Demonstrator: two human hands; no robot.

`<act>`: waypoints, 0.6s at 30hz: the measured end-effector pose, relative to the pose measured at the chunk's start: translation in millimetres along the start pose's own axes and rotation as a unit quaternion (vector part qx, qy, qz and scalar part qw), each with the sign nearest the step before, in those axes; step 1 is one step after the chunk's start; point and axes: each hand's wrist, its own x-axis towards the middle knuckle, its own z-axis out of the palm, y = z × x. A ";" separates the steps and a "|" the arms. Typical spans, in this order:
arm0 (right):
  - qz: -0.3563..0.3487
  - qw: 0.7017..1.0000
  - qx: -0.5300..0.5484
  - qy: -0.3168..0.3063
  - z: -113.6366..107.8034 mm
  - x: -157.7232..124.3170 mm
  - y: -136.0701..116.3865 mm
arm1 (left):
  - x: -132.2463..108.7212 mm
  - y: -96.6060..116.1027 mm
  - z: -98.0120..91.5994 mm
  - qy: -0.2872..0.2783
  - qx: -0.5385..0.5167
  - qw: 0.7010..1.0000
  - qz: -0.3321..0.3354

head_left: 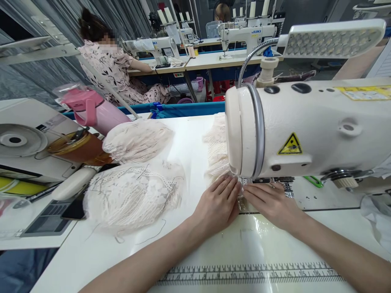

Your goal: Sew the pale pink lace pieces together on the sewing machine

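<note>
Both my hands lie flat on the white sewing table just in front of the sewing machine head [305, 130]. My left hand [218, 203] has its fingers stretched out and pressed on a strip of pale lace trim [216, 150] that runs back under the machine. My right hand [269, 201] rests beside it, fingers extended toward the needle plate [269, 181], touching the same lace. The needle itself is hidden behind the machine head.
Two heaps of cream lace [131, 195] [137, 140] lie to the left. A pink jug [91, 112], a brown cup [79, 148] and a phone [73, 209] stand at far left. A ruler [250, 274] is printed near the front edge. Another person [113, 61] sews behind.
</note>
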 end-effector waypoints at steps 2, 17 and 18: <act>-0.006 1.000 0.000 -0.010 1.1 -1.6 2.0 | 0.1 1.5 -0.1 0.004 0.004 1.000 -0.001; 0.086 0.996 0.026 -0.003 7.1 -5.9 12.2 | -1.1 4.6 -0.2 -0.025 0.020 0.999 -0.008; 0.109 0.993 0.044 0.000 11.0 -8.6 12.1 | -0.7 4.5 -0.6 -0.031 0.016 0.999 -0.011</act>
